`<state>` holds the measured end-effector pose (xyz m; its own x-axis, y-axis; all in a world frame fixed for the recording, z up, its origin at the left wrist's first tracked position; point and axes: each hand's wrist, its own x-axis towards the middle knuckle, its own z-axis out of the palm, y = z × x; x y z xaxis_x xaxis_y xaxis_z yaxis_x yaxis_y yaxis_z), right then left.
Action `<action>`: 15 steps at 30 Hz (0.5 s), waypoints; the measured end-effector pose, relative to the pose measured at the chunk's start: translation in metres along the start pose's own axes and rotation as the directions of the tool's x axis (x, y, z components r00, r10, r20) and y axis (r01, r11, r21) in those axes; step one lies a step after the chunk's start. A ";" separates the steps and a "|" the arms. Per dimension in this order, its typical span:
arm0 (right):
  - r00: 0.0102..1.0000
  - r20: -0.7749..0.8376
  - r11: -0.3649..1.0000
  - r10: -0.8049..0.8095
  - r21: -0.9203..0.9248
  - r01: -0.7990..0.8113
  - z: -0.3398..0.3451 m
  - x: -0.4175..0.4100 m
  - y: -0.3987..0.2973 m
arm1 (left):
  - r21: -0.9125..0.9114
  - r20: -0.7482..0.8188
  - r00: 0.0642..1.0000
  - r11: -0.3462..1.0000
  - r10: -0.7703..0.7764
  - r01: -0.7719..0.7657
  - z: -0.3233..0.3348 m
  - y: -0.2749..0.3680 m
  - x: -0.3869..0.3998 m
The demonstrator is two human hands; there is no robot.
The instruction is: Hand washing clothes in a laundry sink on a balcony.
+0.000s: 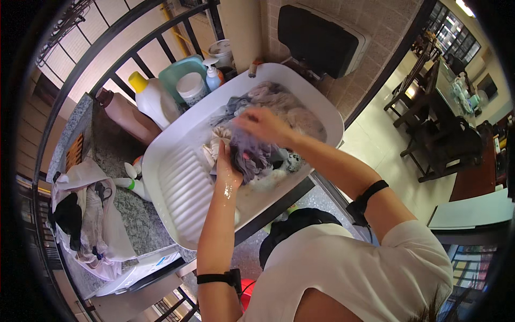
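A white laundry sink [163, 149] with a ribbed washboard slope [183, 173] lies before me. Wet clothes soak in cloudy, sudsy water, among them a heap of pale brownish cloth [291, 108] at the far end. My left hand [229, 167], wet and shiny, grips a bunched grey-purple garment [251, 157] at the foot of the ribs. Against its fingers sits a cream cloth [220, 136] with gathered edges. My right hand [263, 125] is over the grey-purple garment, blurred, and its fingers' hold on the cloth is unclear. White foam [277, 175] gathers at the near side.
Left of the sink, a granite counter [145, 219] carries a bag of clothes [94, 225], a spray bottle [136, 185] and a brown bottle [130, 116]. Along the rim stand a yellow-capped bottle [155, 100], a white tub [192, 88] and a pump bottle [213, 75]. A tap [253, 69] sits behind.
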<state>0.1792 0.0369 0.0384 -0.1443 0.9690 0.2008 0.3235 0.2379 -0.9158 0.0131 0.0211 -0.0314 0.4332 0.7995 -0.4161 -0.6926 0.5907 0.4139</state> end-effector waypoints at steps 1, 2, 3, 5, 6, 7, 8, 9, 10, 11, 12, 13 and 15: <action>0.999 -0.009 0.999 -0.034 -0.033 0.034 0.005 -0.012 -0.011 | 0.026 -0.147 0.989 0.999 0.025 -0.022 0.049 -0.007 -0.012; 0.996 0.012 0.995 -0.084 -0.045 0.084 0.026 -0.027 -0.023 | 0.028 -0.153 0.988 0.999 0.031 -0.027 0.031 -0.005 -0.009; 0.982 0.072 0.965 -0.173 -0.188 0.183 0.055 -0.045 -0.029 | -0.008 0.083 0.993 0.997 0.079 -0.078 -0.009 0.004 -0.003; 0.935 0.202 0.908 -0.293 -0.248 0.338 0.112 -0.072 -0.055 | -0.156 0.611 0.791 0.984 0.024 0.091 -0.131 0.050 0.003; 0.924 0.230 0.838 -0.305 -0.396 0.375 0.100 -0.073 -0.044 | -0.151 0.632 0.775 0.978 -0.017 0.145 -0.080 0.035 0.010; 0.914 0.268 0.746 -0.306 -0.529 0.405 0.087 -0.071 -0.031 | 0.035 0.144 0.985 0.995 -0.095 0.091 -0.027 0.016 0.007; 0.922 0.252 0.748 -0.293 -0.541 0.386 0.079 -0.057 -0.020 | 0.252 -0.391 0.920 0.961 -0.006 0.113 0.011 0.007 -0.007; 0.973 0.161 0.801 -0.163 -0.554 0.226 0.077 -0.031 -0.013 | 0.202 0.028 1.000 0.979 0.013 -0.018 -0.011 0.003 -0.017; 0.996 0.085 0.836 -0.022 -0.545 0.065 0.084 -0.017 -0.006 | 0.200 0.010 1.000 0.979 0.025 -0.026 -0.011 0.002 -0.021; 0.995 0.092 0.838 -0.026 -0.541 0.072 0.090 -0.016 -0.004 | 0.233 -0.218 0.968 0.970 0.123 -0.071 -0.004 0.001 -0.017; 0.999 0.031 0.842 -0.036 -0.538 0.047 0.090 -0.011 -0.001 | 0.284 -0.416 0.884 0.954 0.213 -0.096 0.017 -0.001 -0.015; 0.998 -0.033 0.845 -0.045 -0.535 0.020 0.088 -0.007 0.003 | 0.183 -0.316 0.924 0.969 0.216 -0.164 0.033 -0.001 -0.024; 0.997 -0.051 0.838 -0.055 -0.546 0.019 0.088 -0.001 0.009 | 0.147 -0.275 0.940 0.975 0.202 -0.167 0.020 -0.001 -0.026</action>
<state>0.0999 0.0318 -0.0012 -0.1142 0.9565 0.2686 0.7786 0.2540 -0.5738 0.0141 0.0023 -0.0044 0.1087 0.8409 -0.5302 -0.6627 0.4588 0.5918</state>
